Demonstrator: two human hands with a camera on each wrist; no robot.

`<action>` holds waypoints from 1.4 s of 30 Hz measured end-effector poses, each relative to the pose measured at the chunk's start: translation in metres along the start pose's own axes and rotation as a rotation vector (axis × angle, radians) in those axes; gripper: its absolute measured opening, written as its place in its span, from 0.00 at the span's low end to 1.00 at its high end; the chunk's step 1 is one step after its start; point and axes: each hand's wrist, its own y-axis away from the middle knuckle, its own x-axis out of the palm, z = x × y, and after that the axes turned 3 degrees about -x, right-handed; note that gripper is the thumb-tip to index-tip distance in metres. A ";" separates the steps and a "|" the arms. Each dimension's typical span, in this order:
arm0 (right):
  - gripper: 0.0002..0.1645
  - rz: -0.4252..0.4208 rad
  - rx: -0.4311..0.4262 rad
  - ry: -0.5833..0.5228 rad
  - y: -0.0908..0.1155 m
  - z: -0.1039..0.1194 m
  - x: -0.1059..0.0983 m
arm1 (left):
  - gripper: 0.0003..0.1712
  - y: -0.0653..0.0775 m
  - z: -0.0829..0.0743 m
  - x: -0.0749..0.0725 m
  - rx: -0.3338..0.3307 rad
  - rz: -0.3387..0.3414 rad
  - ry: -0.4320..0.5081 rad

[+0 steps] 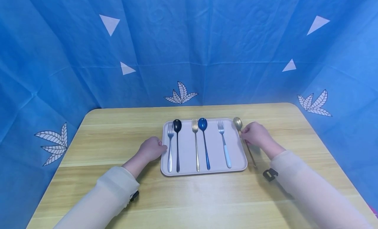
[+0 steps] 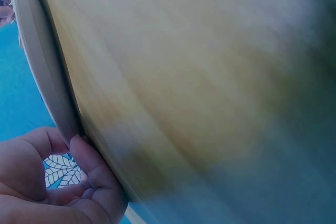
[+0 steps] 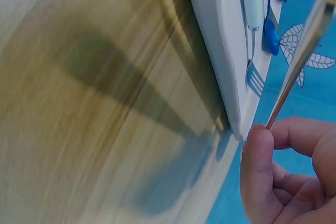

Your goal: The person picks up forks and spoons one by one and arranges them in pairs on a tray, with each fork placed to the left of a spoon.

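A pale pink rectangular tray (image 1: 186,153) lies on the wooden table. My left hand (image 1: 152,148) pinches its left rim between thumb and finger, also seen close up in the left wrist view. At the tray's right edge, my right hand (image 1: 256,134) pinches the slim handle of a gold spoon (image 1: 237,123), held tilted and raised above the table. On the tray, left to right, lie a silver fork (image 1: 170,153), a black spoon (image 1: 177,125), a gold fork (image 1: 196,137), a blue spoon (image 1: 202,124) and a fork with a light blue handle (image 1: 227,156).
The wooden table (image 1: 206,199) extends around the tray on all sides. A blue cloth (image 1: 206,41) with white triangles and leaf prints hangs behind it and along both sides. The right hand's shadow falls on the table beside the tray.
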 end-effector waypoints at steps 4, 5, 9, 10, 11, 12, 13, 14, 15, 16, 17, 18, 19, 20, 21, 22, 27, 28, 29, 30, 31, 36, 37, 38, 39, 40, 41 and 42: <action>0.10 -0.008 -0.009 -0.007 0.000 0.003 0.003 | 0.16 0.002 -0.001 -0.001 -0.002 0.005 -0.001; 0.09 -0.010 -0.014 -0.004 0.000 0.004 0.004 | 0.15 0.002 -0.001 -0.001 -0.004 0.005 -0.001; 0.08 -0.018 -0.025 0.004 -0.001 0.005 0.007 | 0.15 0.003 -0.002 -0.001 -0.007 0.009 -0.005; 0.08 -0.018 -0.024 0.006 -0.001 0.005 0.007 | 0.15 0.003 -0.002 -0.001 -0.008 0.011 -0.005; 0.08 -0.017 -0.023 0.006 -0.001 0.006 0.008 | 0.15 0.003 -0.002 -0.002 -0.008 0.012 -0.005; 0.09 -0.015 -0.021 0.003 -0.002 0.006 0.009 | 0.15 0.003 -0.002 -0.002 -0.006 0.013 -0.005; 0.09 -0.014 -0.020 0.001 -0.002 0.007 0.010 | 0.15 0.003 -0.002 -0.002 -0.006 0.012 -0.004; 0.10 -0.013 -0.020 0.002 -0.003 0.007 0.011 | 0.15 0.003 -0.002 -0.002 -0.005 0.012 -0.003; 0.10 -0.012 -0.018 0.000 -0.004 0.007 0.012 | 0.15 0.003 -0.002 -0.002 -0.004 0.011 -0.002; 0.11 -0.009 -0.020 0.000 -0.004 0.007 0.013 | 0.15 0.002 -0.002 -0.001 -0.003 0.010 -0.001; 0.11 -0.009 -0.019 0.000 -0.004 0.007 0.014 | 0.16 0.002 -0.001 -0.001 -0.002 0.009 0.000; 0.11 -0.008 -0.018 -0.001 -0.005 0.007 0.015 | 0.16 0.002 -0.001 -0.001 -0.001 0.008 0.000; 0.11 -0.009 -0.015 -0.001 -0.005 0.008 0.016 | 0.15 0.002 -0.001 -0.001 0.000 0.007 0.001; 0.11 -0.008 -0.015 -0.002 -0.005 0.008 0.017 | 0.15 0.002 -0.001 -0.001 0.001 0.006 0.000; 0.11 -0.008 -0.015 -0.001 -0.006 0.009 0.018 | 0.15 0.002 -0.001 -0.001 0.002 0.007 -0.001; 0.11 -0.009 -0.015 0.000 -0.005 0.010 0.018 | 0.15 0.002 -0.001 -0.001 0.003 0.007 -0.001; 0.10 -0.016 -0.008 -0.001 -0.006 0.012 0.022 | 0.15 0.002 -0.001 -0.001 0.002 0.007 0.001; 0.10 -0.016 -0.008 -0.005 -0.006 0.013 0.022 | 0.15 0.002 -0.001 -0.001 0.001 0.007 0.002; 0.10 -0.018 -0.009 -0.007 -0.006 0.013 0.023 | 0.15 0.002 -0.001 -0.001 0.000 0.006 0.002; 0.10 -0.019 -0.010 -0.007 -0.006 0.013 0.024 | 0.15 0.002 -0.001 -0.001 -0.001 0.006 0.002; 0.10 -0.021 -0.010 -0.008 -0.007 0.013 0.025 | 0.15 0.003 -0.002 -0.001 -0.002 0.006 0.002; 0.09 -0.032 -0.017 -0.010 -0.008 0.014 0.027 | 0.14 0.003 -0.002 -0.001 -0.002 0.006 0.002; 0.09 -0.033 -0.019 -0.010 -0.009 0.014 0.028 | 0.14 0.003 -0.002 -0.001 -0.002 0.006 0.002; 0.09 -0.035 -0.022 -0.010 -0.009 0.014 0.028 | 0.15 0.003 -0.002 -0.001 -0.001 0.005 0.002; 0.09 -0.036 -0.023 -0.012 -0.010 0.014 0.028 | 0.15 0.003 -0.002 -0.001 -0.002 0.004 0.001; 0.09 -0.037 -0.024 -0.013 -0.010 0.014 0.028 | 0.15 0.003 -0.002 -0.001 -0.002 0.004 0.001; 0.08 -0.037 -0.024 -0.015 -0.010 0.014 0.029 | 0.15 0.003 -0.002 -0.001 -0.003 0.004 0.003; 0.08 -0.037 -0.024 -0.015 -0.011 0.014 0.029 | 0.15 0.003 -0.002 -0.001 -0.005 0.004 0.004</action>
